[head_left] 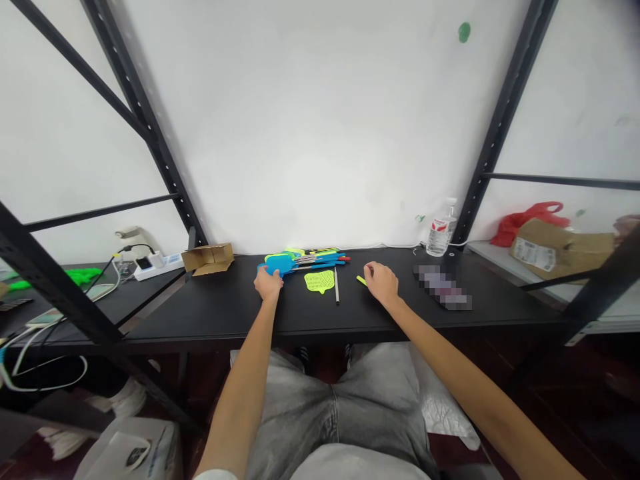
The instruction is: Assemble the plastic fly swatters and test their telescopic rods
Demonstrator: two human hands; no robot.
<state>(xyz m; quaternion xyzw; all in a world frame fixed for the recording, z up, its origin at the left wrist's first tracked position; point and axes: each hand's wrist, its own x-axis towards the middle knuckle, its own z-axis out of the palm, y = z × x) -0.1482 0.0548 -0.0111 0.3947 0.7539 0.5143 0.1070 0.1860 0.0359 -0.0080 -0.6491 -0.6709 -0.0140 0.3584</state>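
My left hand [269, 283] is closed on the head of a blue fly swatter [280, 264] towards the back of the black table. Metal rods and blue handles stretch to the right from it, beside yellow-green swatters [300, 253] at the wall. A loose yellow-green swatter head [320, 281] lies flat between my hands, with a silver rod [337, 288] just right of it. My right hand [383, 283] has its fingers curled in around a short yellow-green handle [361, 281], whose end sticks out on the left; the rest is hidden.
An open cardboard box [208, 260] sits on the table's left end. Towards the right are a clear water bottle [441, 230] and a blurred-out item [443, 288]. Black metal posts [155, 143] frame both sides. A power strip [159, 265] with cables lies on the left-hand table.
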